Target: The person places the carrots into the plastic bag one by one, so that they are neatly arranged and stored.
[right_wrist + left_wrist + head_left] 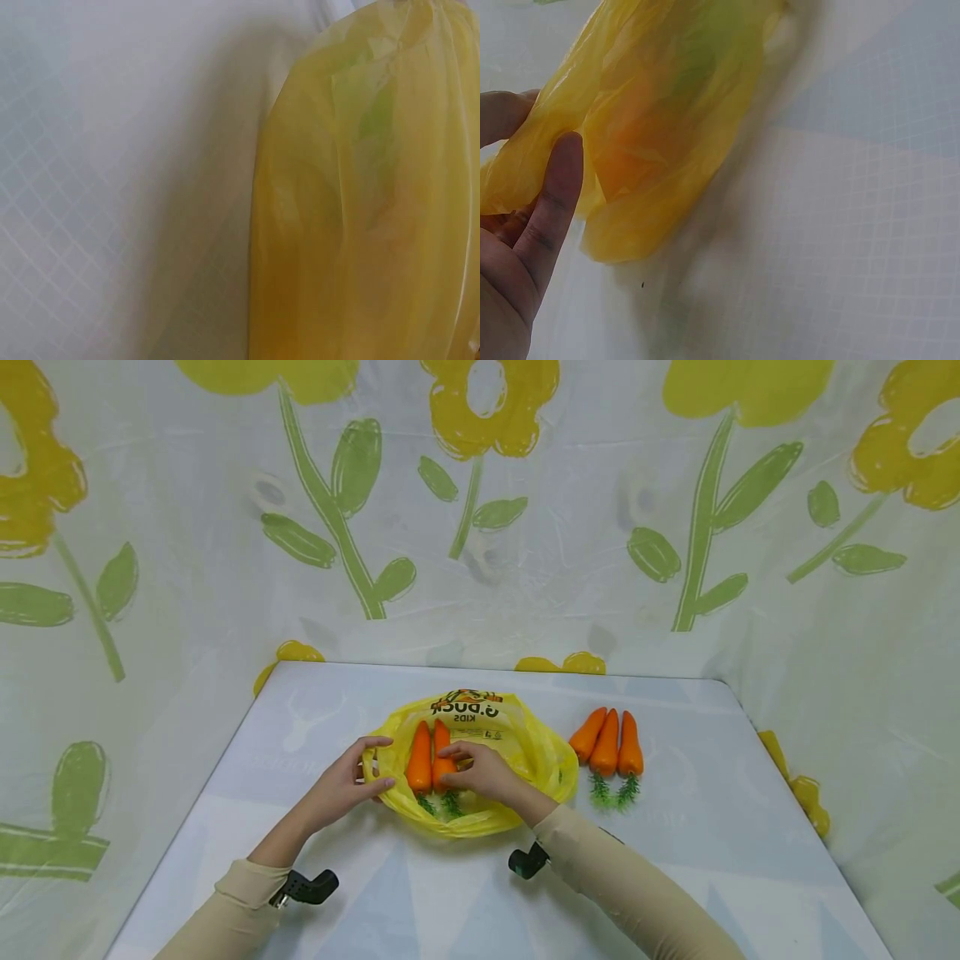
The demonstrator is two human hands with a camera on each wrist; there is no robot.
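The yellow bag (pixel 538 739) lies on the surface (pixel 675 877) with its mouth wide. Two carrots are inside it, side by side, with their leafy ends nearest the person. The left hand (pixel 347 781) has the side of the bag pinched between thumb and fingers. The right hand (pixel 480 770) is in the bag too, and its grip is curled around the right carrot (pixel 442 737). The left carrot (pixel 420 758) is just beside it, with no hand on it. Three more carrots (pixel 606 745) lie outside, to the right of the bag.

The bag looks thin and floppy. If the left hand lets go, the side could fold in and cover the carrots. If the right hand pulls out fast, its wrist could catch the near edge and drag the bag. The leafy ends could snag on the plastic. A hard tug could rip it.
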